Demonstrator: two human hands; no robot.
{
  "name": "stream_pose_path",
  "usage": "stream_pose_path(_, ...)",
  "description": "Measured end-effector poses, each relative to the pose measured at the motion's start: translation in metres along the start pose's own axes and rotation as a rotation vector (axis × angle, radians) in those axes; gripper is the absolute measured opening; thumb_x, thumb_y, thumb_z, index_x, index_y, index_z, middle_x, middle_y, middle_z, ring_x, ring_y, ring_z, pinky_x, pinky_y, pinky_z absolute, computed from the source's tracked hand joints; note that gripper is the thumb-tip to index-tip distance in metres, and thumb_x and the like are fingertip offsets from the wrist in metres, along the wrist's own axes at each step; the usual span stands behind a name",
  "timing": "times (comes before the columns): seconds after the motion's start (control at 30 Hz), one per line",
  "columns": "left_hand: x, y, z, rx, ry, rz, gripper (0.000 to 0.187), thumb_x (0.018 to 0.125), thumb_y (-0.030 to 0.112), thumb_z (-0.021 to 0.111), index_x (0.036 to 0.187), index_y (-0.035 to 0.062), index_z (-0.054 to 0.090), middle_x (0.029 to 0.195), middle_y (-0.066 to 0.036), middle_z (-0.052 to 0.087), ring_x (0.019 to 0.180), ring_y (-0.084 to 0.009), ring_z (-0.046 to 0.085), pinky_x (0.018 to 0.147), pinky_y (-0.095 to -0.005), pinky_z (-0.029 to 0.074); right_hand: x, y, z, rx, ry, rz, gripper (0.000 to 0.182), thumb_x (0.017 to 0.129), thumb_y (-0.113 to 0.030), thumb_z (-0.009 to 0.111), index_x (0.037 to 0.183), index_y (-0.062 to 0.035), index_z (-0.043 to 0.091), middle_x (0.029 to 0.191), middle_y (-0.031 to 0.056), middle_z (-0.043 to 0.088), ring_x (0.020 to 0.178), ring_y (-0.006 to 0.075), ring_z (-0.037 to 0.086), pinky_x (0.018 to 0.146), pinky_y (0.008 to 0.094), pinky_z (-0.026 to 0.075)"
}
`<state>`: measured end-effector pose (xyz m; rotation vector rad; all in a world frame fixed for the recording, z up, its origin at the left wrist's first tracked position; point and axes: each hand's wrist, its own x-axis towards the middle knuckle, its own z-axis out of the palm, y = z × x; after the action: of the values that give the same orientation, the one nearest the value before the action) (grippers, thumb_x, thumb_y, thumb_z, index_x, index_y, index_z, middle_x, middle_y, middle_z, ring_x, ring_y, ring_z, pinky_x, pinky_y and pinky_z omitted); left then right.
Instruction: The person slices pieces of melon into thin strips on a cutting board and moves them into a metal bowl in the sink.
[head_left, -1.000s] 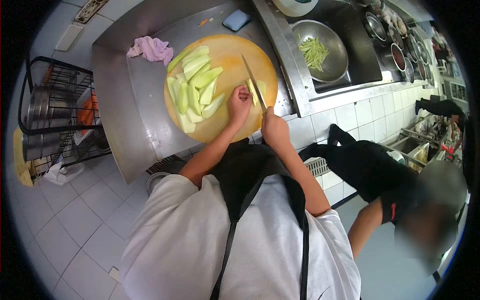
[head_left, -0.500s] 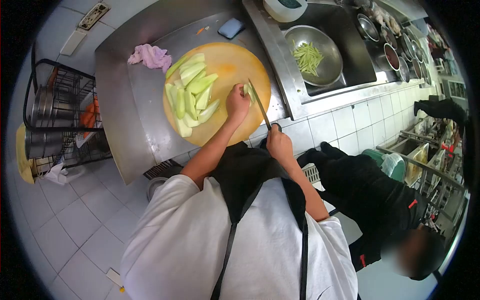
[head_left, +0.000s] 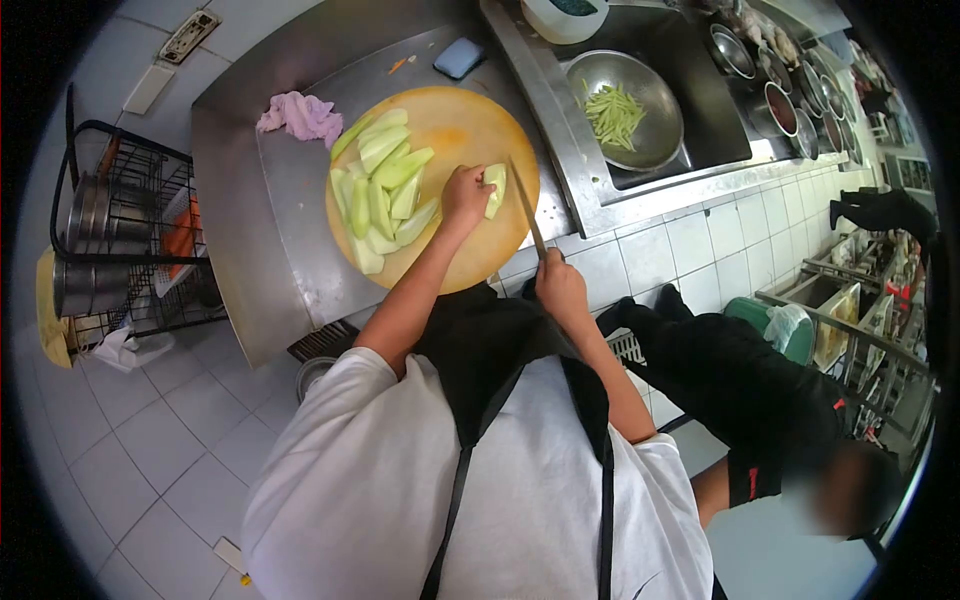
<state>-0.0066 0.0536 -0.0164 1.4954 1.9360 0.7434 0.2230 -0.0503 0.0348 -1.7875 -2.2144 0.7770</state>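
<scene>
1. Left hand [head_left: 466, 197]: fingers bunched, holding pale green vegetable piece [head_left: 495, 190] on round board [head_left: 450, 265].
2. Right hand [head_left: 561, 287]: clamped on knife [head_left: 526, 207] handle; blade just beside piece, right side.
3. Cut wedges [head_left: 385, 190]: piled, board's left side.
4. Green strips [head_left: 613, 114]: in metal bowl [head_left: 660, 125], sink side.

Steel counter [head_left: 285, 200] with board [head_left: 475, 125]; cloth [head_left: 302, 116]; sponge [head_left: 460, 58]

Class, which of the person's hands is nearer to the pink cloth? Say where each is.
Left. The left hand is at the green piece on the board, across the pile from the pink cloth; the right hand holds the knife farther off, past the board's edge.
</scene>
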Motion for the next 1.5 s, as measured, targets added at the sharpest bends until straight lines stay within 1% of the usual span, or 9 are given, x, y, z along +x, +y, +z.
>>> stream_pose_path(0.13, -0.004, 0.003, 0.003, 0.092, 0.116, 0.134, 0.048, 0.079, 0.015, 0.082, 0.124, 0.0025, 0.070, 0.102, -0.016, 0.067, 0.087, -0.0277, 0.070, 0.082, -0.0400, 0.054, -0.005, -0.008, 0.003, -0.008, -0.064, -0.050, 0.013, 0.094, -0.012, 0.058, 0.092, 0.0000, 0.052, 0.067, 0.0265, 0.066, 0.065, 0.0452, 0.069, 0.059, 0.0556, 0.055)
stream_pose_path(0.23, -0.007, 0.001, -0.002, 0.109, 0.108, 0.159, 0.048, 0.079, 0.014, 0.081, 0.124, 0.0021, 0.069, 0.104, -0.015, 0.065, 0.088, -0.0272, 0.069, 0.082, -0.0392, 0.054, -0.005, -0.010, -0.003, -0.048, -0.060, -0.056, 0.013, 0.094, -0.012, 0.058, 0.091, 0.0000, 0.052, 0.067, 0.0272, 0.065, 0.065, 0.0457, 0.068, 0.059, 0.0561, 0.055)
stream_pose_path(0.53, 0.005, -0.012, -0.013, -0.065, -0.098, 0.150, 0.049, 0.079, 0.010, 0.081, 0.127, 0.0096, 0.071, 0.107, -0.012, 0.064, 0.083, -0.0241, 0.067, 0.079, -0.0363, 0.054, -0.015, -0.006, 0.003, -0.053, -0.092, -0.006, 0.016, 0.096, -0.015, 0.056, 0.094, 0.0008, 0.054, 0.068, 0.0284, 0.065, 0.065, 0.0469, 0.068, 0.060, 0.0571, 0.055)
stream_pose_path(0.93, 0.015, -0.014, -0.014, -0.156, -0.126, 0.180, 0.038, 0.079, 0.002, 0.077, 0.116, 0.0062, 0.074, 0.108, -0.007, 0.066, 0.087, -0.0214, 0.066, 0.082, -0.0329, 0.055, -0.011, -0.022, -0.013, -0.017, -0.029, -0.048, 0.016, 0.095, -0.014, 0.059, 0.091, 0.0004, 0.052, 0.069, 0.0280, 0.066, 0.066, 0.0479, 0.067, 0.060, 0.0579, 0.054)
stream_pose_path(1.03, 0.014, -0.017, -0.015, -0.195, -0.102, 0.199, 0.035, 0.077, 0.000, 0.076, 0.112, 0.0070, 0.076, 0.107, -0.010, 0.068, 0.089, -0.0247, 0.069, 0.082, -0.0358, 0.055, -0.009, -0.023, -0.012, 0.018, -0.014, -0.005, 0.017, 0.095, -0.014, 0.059, 0.092, 0.0006, 0.053, 0.069, 0.0287, 0.066, 0.066, 0.0487, 0.067, 0.061, 0.0584, 0.054)
stream_pose_path(1.13, 0.007, -0.014, -0.012, -0.168, -0.085, 0.127, 0.036, 0.080, -0.001, 0.073, 0.115, 0.0063, 0.075, 0.110, -0.009, 0.069, 0.087, -0.0220, 0.067, 0.082, -0.0328, 0.056, -0.007, -0.019, -0.008, -0.002, -0.042, 0.042, 0.017, 0.095, -0.014, 0.059, 0.093, 0.0009, 0.054, 0.070, 0.0296, 0.065, 0.068, 0.0489, 0.067, 0.062, 0.0586, 0.054)
stream_pose_path(1.33, -0.004, -0.018, -0.003, -0.062, 0.165, 0.259, 0.037, 0.080, 0.004, 0.076, 0.117, 0.0064, 0.075, 0.111, -0.012, 0.069, 0.081, -0.0236, 0.069, 0.079, -0.0345, 0.056, -0.018, -0.023, 0.005, -0.001, -0.060, -0.002, 0.016, 0.095, -0.014, 0.057, 0.092, 0.0017, 0.054, 0.069, 0.0305, 0.065, 0.066, 0.0489, 0.067, 0.061, 0.0583, 0.055)
stream_pose_path(1.43, -0.013, 0.011, -0.018, -0.179, 0.008, 0.026, 0.039, 0.079, 0.012, 0.080, 0.116, 0.0020, 0.072, 0.113, -0.017, 0.067, 0.102, -0.0343, 0.067, 0.089, -0.0417, 0.053, -0.021, -0.026, 0.003, -0.010, -0.063, -0.011, 0.017, 0.095, -0.014, 0.057, 0.091, 0.0017, 0.054, 0.069, 0.0304, 0.065, 0.066, 0.0485, 0.067, 0.061, 0.0579, 0.055)
stream_pose_path(1.5, -0.016, 0.011, -0.015, -0.162, 0.044, 0.053, 0.043, 0.077, 0.014, 0.083, 0.116, 0.0022, 0.072, 0.113, -0.016, 0.067, 0.102, -0.0341, 0.067, 0.089, -0.0412, 0.053, -0.022, -0.024, 0.005, 0.002, -0.066, -0.011, 0.017, 0.095, -0.014, 0.057, 0.091, 0.0017, 0.054, 0.068, 0.0299, 0.065, 0.066, 0.0482, 0.067, 0.061, 0.0579, 0.055)
